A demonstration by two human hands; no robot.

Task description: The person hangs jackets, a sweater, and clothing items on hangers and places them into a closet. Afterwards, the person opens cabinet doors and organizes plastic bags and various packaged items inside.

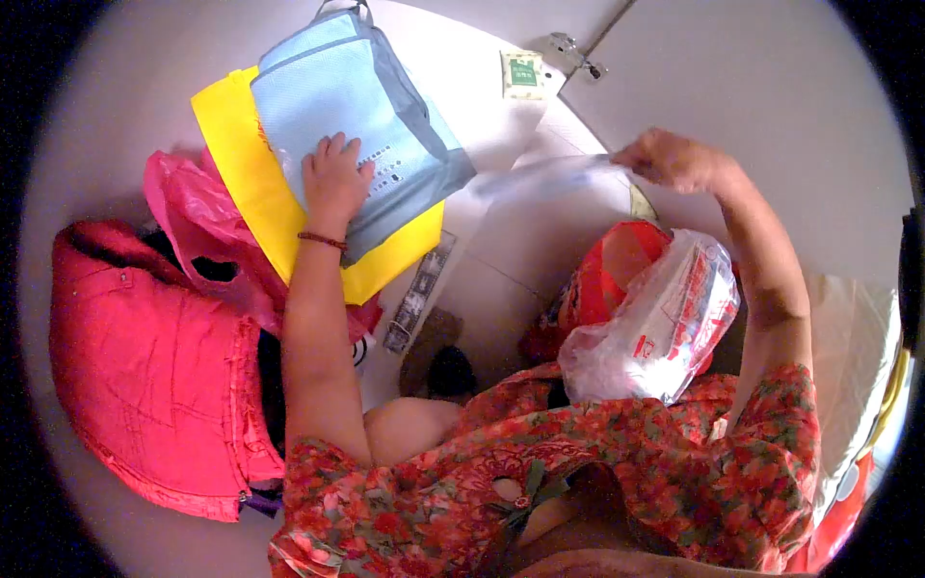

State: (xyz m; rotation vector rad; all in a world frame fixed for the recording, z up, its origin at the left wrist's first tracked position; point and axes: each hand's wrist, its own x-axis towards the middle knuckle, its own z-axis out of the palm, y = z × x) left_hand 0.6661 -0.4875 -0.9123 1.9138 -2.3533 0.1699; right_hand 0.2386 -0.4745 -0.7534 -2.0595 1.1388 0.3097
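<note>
the left hand (335, 181) lies palm down with its fingers a little spread, pressing on a blue bag (323, 91) and gripping nothing that shows. the blue bag is right under that hand and stretches away beyond its fingertips, on top of a yellow bag (226, 120) that sticks out on both sides of the wrist. the right hand (667, 162) is curled shut on one end of a clear plastic piece (554, 178), which reaches from the fingers toward the blue bag; it is too blurred to tell whether it is a bag or a sheet.

the blue bag looks light, soft and floppy, likely to crease rather than break; its handle (342, 8), past the left fingertips, or its folded edge seems the surest hold. the plastic looks thin, feather-light and perhaps slippery, so a pinch at its edge should suit it.

left of the left hand is a pink plastic bag (178, 197); nearer the body than the right hand is a see-through bag (665, 318) of packs.
</note>
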